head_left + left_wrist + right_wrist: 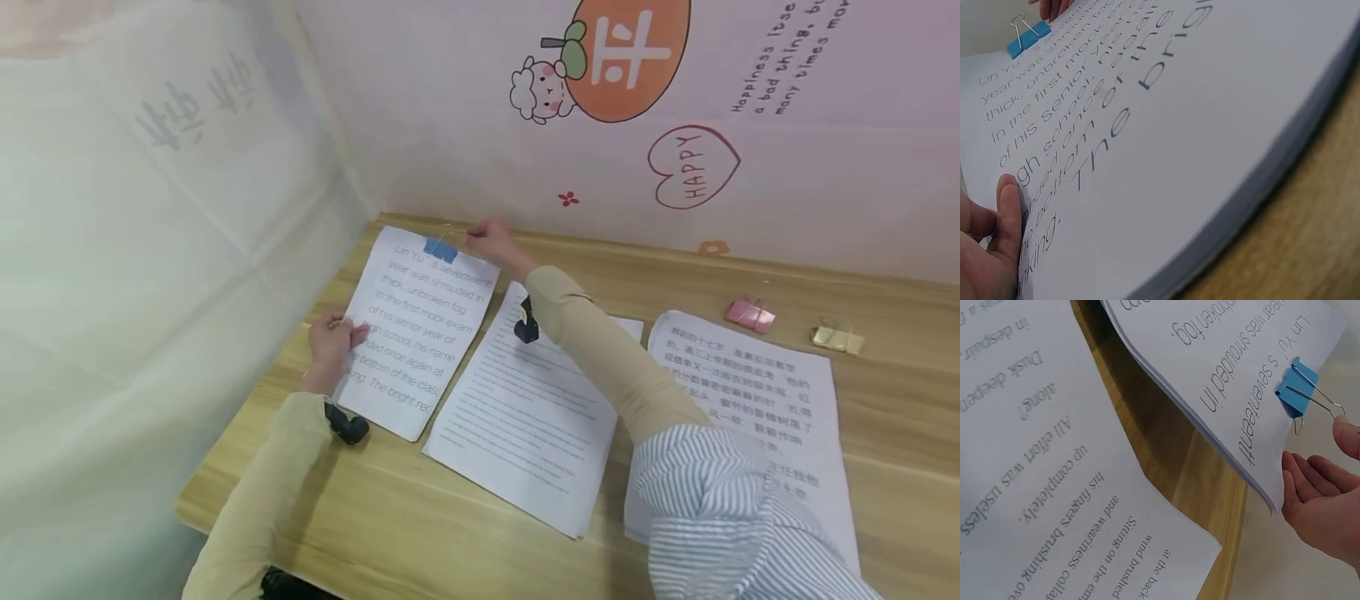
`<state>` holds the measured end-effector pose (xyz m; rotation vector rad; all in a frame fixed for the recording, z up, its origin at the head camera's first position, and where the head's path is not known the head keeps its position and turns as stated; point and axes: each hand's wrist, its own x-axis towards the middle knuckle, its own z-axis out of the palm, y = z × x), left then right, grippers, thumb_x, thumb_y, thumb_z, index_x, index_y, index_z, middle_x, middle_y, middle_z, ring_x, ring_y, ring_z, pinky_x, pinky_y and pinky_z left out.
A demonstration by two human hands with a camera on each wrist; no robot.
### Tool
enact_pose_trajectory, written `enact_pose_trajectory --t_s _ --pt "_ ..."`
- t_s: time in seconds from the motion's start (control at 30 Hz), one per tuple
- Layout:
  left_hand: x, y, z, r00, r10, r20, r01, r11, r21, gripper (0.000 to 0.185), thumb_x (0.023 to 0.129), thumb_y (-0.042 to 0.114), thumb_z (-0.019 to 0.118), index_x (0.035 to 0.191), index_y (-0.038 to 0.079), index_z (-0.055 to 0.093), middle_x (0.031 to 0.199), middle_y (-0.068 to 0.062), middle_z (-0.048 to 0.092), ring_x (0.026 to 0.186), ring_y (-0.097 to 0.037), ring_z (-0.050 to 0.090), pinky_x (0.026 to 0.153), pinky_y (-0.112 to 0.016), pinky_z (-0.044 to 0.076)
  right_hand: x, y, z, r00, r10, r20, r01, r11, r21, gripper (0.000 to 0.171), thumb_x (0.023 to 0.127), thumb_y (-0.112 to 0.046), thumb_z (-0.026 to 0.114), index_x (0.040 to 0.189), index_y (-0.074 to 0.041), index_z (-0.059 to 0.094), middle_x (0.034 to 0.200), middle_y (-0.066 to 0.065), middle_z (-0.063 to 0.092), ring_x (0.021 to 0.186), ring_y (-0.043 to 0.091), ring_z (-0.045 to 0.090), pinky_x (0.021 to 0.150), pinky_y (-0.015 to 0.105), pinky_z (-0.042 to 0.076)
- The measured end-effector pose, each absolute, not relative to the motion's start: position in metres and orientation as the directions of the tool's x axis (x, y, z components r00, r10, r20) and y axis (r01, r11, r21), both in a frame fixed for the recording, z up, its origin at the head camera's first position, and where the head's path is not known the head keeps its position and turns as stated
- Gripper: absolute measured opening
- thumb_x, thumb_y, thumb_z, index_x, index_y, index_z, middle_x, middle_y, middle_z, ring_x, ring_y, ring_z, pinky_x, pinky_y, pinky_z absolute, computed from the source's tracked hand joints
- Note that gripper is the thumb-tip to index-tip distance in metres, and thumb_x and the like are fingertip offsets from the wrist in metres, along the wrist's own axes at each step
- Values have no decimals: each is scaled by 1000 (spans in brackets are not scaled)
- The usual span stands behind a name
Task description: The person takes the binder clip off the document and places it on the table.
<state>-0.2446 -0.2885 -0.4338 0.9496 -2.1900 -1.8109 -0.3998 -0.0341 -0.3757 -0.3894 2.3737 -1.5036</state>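
Observation:
A thick stack of paper (420, 329) printed with large English text lies at the table's far left. A blue binder clip (440, 247) grips its top edge, with the wire handles sticking out. My left hand (333, 337) rests on the stack's left edge, its thumb (1009, 206) flat on the top sheet (1197, 125). My right hand (480, 237) hovers just right of the clip at the stack's top corner. In the right wrist view the right hand (1329, 456) has relaxed, spread fingers beside the blue clip (1297, 394), with the thumb close to the wire handle and nothing held.
A second stack (525, 400) of small-print pages lies in the middle, under my right forearm. A third stack (750, 392), in Chinese text, is at the right. A pink clip (750, 315) and a gold clip (837, 337) sit at the back right. Wall behind, translucent curtain left.

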Motion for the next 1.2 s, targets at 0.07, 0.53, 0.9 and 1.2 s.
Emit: enact_pose_trajectory --t_s 0.07,0.53,0.9,1.2 --pt "-245 -289 -435 -794 -542 -275 -370 72 926 32 99 11 44 129 0 47 96 -7 56 63 3 62 67 -10 57 -405 -34 -377 -914 -383 -132 -37 405 -913 48 94 -26 57 134 0 48 134 15 53 124 27 51 108 36 45" --pt "-240 -290 -434 -811 -541 -221 -324 102 940 25 98 8 45 120 -3 50 89 -6 57 65 -1 64 67 -12 58 -410 -38 -372 -879 -451 -155 -20 360 -933 49 95 -31 57 133 -2 49 128 15 57 120 27 52 108 39 45" --pt "-240 -287 -439 -806 -539 -244 -365 128 922 26 99 12 45 122 0 49 97 -8 57 63 4 62 67 -11 57 -416 -50 -388 -887 -427 -175 68 254 -965 48 94 -26 58 132 2 48 131 17 56 122 26 54 106 32 48" --pt "-242 -289 -441 -800 -539 -264 -364 87 927 28 99 12 45 124 0 49 94 -6 56 63 3 63 67 -11 58 -412 -51 -386 -884 -432 -181 113 180 -977 46 95 -21 57 133 4 46 130 19 57 121 28 56 108 34 46"
